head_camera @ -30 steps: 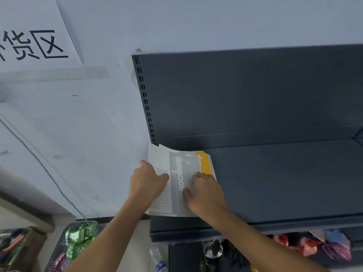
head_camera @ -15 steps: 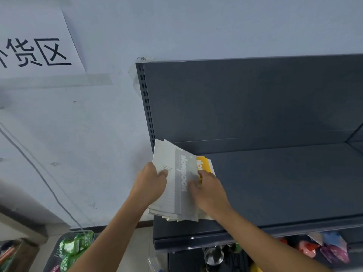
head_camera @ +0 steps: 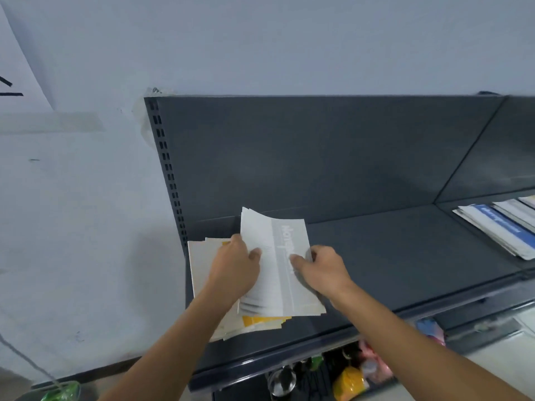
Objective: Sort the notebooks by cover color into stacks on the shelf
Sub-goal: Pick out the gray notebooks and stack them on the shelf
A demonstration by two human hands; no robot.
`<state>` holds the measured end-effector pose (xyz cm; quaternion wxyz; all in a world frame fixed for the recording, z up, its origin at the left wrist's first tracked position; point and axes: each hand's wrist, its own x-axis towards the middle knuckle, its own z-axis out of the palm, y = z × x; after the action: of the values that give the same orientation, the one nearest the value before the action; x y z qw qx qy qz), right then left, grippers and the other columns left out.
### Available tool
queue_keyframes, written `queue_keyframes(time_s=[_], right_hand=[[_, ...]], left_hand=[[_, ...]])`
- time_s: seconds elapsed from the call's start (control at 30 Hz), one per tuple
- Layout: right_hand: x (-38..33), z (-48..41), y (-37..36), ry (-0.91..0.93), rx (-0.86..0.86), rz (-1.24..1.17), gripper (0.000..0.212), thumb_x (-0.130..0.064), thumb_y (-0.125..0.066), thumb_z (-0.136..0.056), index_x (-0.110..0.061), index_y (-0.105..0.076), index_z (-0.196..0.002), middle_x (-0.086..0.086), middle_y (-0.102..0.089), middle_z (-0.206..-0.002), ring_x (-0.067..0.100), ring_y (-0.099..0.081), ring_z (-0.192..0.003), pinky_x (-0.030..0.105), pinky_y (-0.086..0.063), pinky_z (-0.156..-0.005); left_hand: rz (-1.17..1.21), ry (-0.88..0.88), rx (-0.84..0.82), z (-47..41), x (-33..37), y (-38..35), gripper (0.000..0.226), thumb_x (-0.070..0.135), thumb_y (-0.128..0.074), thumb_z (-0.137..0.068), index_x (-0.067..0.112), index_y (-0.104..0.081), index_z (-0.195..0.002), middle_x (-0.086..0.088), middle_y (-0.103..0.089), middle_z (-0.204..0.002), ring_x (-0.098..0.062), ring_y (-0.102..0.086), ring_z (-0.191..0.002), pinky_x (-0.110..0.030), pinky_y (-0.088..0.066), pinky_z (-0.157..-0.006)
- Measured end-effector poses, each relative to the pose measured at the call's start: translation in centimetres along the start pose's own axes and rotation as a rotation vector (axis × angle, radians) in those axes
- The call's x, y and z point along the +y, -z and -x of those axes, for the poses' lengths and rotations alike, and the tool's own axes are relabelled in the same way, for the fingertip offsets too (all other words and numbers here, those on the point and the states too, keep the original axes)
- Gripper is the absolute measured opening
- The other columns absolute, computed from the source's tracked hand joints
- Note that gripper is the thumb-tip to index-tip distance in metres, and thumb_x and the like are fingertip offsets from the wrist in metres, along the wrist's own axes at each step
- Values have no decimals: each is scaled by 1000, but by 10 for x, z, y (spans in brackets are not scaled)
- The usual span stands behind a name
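"Pale wall [head_camera: 260, 39] behind, dark shelf [head_camera: 405, 256] below. What were you holding?"

"The grey notebooks [head_camera: 282, 285], in both hands. My left hand [head_camera: 234, 264] pinched their left edge, thumb on top. My right hand [head_camera: 324, 267] gripped the right edge, fingers curled round it."

"What had just changed?"

"A second before, that bundle lay on the pile [head_camera: 199, 264] with only a yellow strip showing beside my right hand. Now I had raised it and swung it right. The pile sat under and left of my left hand, a yellow notebook [head_camera: 257, 320] poking out toward me."

"Meaning?"

"I judged the greys split off. They needed their own spot on bare shelf right of my grip. A blue stack [head_camera: 503, 227] lay far right."
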<state>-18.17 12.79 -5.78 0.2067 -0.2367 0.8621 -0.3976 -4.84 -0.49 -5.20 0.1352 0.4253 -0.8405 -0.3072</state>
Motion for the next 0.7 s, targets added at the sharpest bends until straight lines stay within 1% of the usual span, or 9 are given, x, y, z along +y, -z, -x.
queue_keyframes(time_s=[0.07, 0.13, 0.17, 0.23, 0.33, 0.43, 0.5, 0.6, 0.7], right_hand=[[13, -3, 22, -18, 20, 41, 29, -39, -67, -89, -13, -56, -81, -4, -63, -81, 11, -60, -69, 27, -47, -54], [25, -5, 46, -35, 41, 64, 27, -39, -68, -89, -13, -64, -96, -4, -68, -93, 12, -65, -81, 29, -54, -64], [32, -7, 59, -49, 56, 59, 27, -38, -69, -88, -14, -65, -99, -5, -69, -95, 11, -66, -84, 29, -56, -69], [48, -10, 88, -72, 94, 59, 25, -36, -69, -87, -15, -67, -101, -7, -70, -95, 9, -65, -83, 27, -55, -69], [76, -12, 133, -93, 155, 110, 27, -37, -68, -87, -13, -67, -99, -6, -67, -91, 7, -61, -79, 24, -46, -60], [111, -12, 179, -129, 215, 164, 26, -39, -64, -90, -15, -64, -98, -4, -65, -92, 16, -61, -82, 29, -44, -65], [136, -11, 211, -139, 254, 228, 28, -40, -61, -92, -13, -62, -101, -1, -63, -93, 21, -59, -84, 30, -42, -68], [173, -10, 261, -144, 304, 289, 29, -40, -59, -92, -11, -61, -99, 5, -65, -96, 26, -59, -86, 32, -43, -69], [210, -10, 309, -157, 339, 294, 30, -41, -58, -92, -11, -58, -98, 7, -66, -97, 29, -62, -89, 36, -48, -70]], left_hand=[[-60, -48, 3, -3, 17, -14, 27, 40, -50, -101, 14, -49, -106, 2, -59, -96, -13, -50, -76, -30, -39, -66], [-94, -92, -26, -7, 37, -28, 29, 45, -52, -99, 16, -51, -100, 4, -61, -89, -9, -54, -73, -26, -39, -58], [-106, -120, -46, -9, 49, -35, 32, 47, -53, -98, 15, -54, -99, 3, -61, -87, -10, -56, -74, -27, -40, -58], [-122, -179, -76, -11, 76, -52, 35, 49, -54, -97, 14, -55, -98, 0, -62, -89, -14, -57, -77, -29, -43, -64], [-137, -272, -89, -9, 123, -83, 37, 50, -53, -97, 13, -54, -99, -3, -64, -95, -18, -58, -81, -31, -45, -69], [-125, -332, -122, 0, 176, -117, 39, 49, -54, -96, 10, -56, -101, -6, -65, -100, -25, -62, -89, -34, -48, -72], [-129, -347, -148, 9, 212, -142, 39, 48, -54, -96, 10, -56, -102, -7, -64, -101, -28, -62, -92, -36, -49, -74], [-150, -364, -163, 25, 264, -183, 39, 46, -55, -96, 9, -49, -103, -8, -61, -100, -30, -60, -90, -36, -47, -70], [-151, -398, -157, 39, 310, -224, 38, 44, -55, -97, 10, -41, -107, -5, -54, -95, -26, -56, -83, -35, -44, -65]])
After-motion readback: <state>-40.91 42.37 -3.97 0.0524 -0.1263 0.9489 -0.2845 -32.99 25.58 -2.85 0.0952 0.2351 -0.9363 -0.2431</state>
